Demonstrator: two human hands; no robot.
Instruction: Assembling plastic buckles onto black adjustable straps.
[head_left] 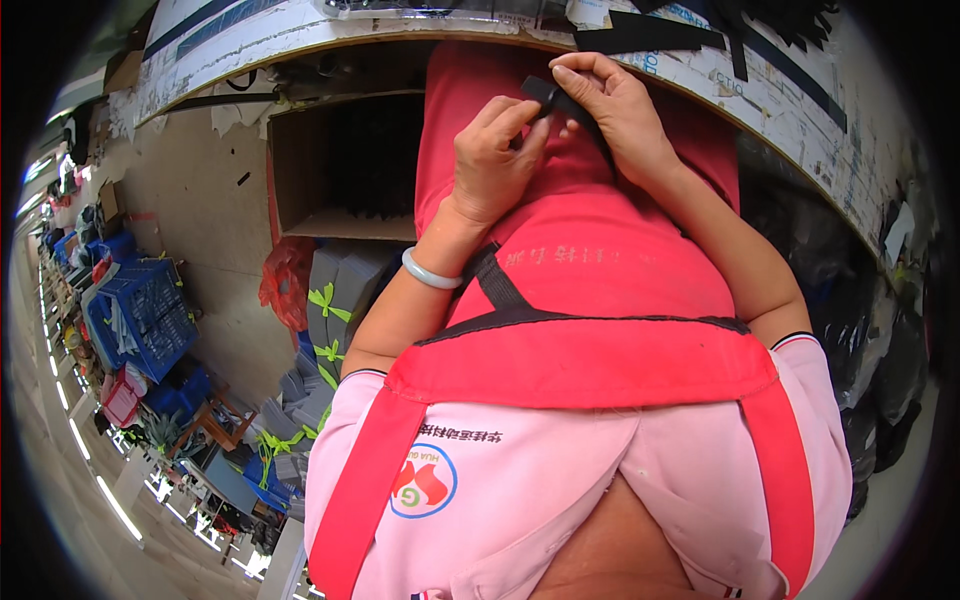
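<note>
Above my lap, over the red apron (pixel 620 270), both hands hold a short black strap (pixel 574 106). My left hand (pixel 492 155) pinches it from the left between thumb and fingertips. On the other side, my right hand (pixel 622 112) grips the strap with thumb and bent fingers. One flat end (pixel 537 88) of the strap sticks out between the two hands, and part of its length is hidden behind the right fingers. A pale bangle (pixel 431 270) circles my left wrist.
A worn table (pixel 400 28) curves across the front, with black strips (pixel 648 32) lying on its right part. Left of my legs, a cardboard box (pixel 345 223) holds dark pieces. Bundles tied with green ribbon (pixel 328 300), a red plastic bag (pixel 287 280) and blue crates (pixel 150 310) stand further left.
</note>
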